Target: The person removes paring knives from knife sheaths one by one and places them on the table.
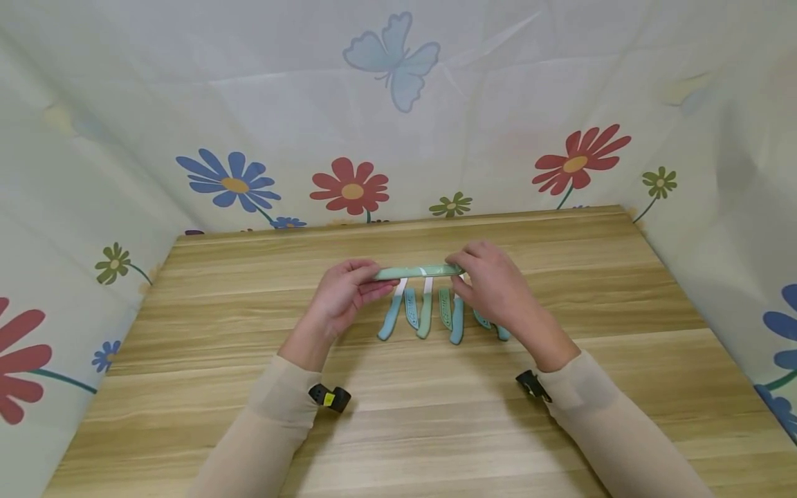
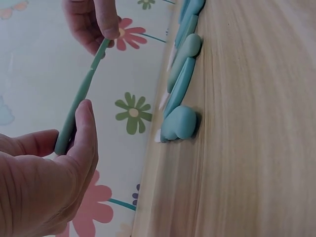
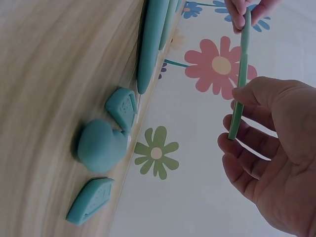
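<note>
Both hands hold a green-handled knife level above the table, its blade mostly inside a green sheath. A thin white strip of blade shows between handle and sheath. My left hand pinches the handle end between thumb and fingers. At the other end, the thumb and fingers of my right hand grip the sheath. Below lie a blue knife, a green knife and another blue knife, with white blades. A blue sheath and a green sheath lie between them.
Partly behind the right wrist are another blue sheath and a blue handle. The wooden table meets a flower-printed cloth wall at its back and sides. A black strap piece sits at the left wrist.
</note>
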Demonstrator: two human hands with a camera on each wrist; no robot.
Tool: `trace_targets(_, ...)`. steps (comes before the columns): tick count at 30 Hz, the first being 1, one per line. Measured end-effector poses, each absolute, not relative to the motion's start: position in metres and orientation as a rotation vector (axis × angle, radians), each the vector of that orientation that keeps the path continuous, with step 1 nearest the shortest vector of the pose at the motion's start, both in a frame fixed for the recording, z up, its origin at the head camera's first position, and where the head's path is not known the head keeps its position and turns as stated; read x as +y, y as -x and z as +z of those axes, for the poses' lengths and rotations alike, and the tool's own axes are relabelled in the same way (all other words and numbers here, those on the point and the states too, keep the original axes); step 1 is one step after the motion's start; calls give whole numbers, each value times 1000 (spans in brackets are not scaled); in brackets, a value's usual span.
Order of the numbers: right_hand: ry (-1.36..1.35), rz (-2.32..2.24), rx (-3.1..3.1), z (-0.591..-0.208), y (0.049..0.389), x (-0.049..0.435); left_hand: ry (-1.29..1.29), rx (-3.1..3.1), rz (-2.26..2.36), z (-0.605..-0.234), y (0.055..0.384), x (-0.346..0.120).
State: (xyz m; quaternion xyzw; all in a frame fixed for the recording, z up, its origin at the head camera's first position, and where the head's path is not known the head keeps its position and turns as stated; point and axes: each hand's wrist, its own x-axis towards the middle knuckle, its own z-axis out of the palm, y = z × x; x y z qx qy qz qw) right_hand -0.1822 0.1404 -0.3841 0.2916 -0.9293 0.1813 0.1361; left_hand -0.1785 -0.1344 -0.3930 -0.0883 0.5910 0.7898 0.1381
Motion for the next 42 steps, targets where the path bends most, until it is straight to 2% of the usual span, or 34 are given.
trace_targets(19,-919,503,-2750,-387,183,145,281,1692,2292,-403,179,-134)
trace_targets(27,-918,508,-2734,-386,184,146,178,2006,2164,-402,180,-134)
trace_targets(31,-917,509,-2727,-386,184,147,-37,2531,1841,-400,177,-132)
trace_targets(35,-919,510,-2721,-386,183,147,-316,2996,1314,-391,170,-124)
trace_targets(42,-918,499,-2725,-384,183,144,-608,3256,568,-383,163,-106)
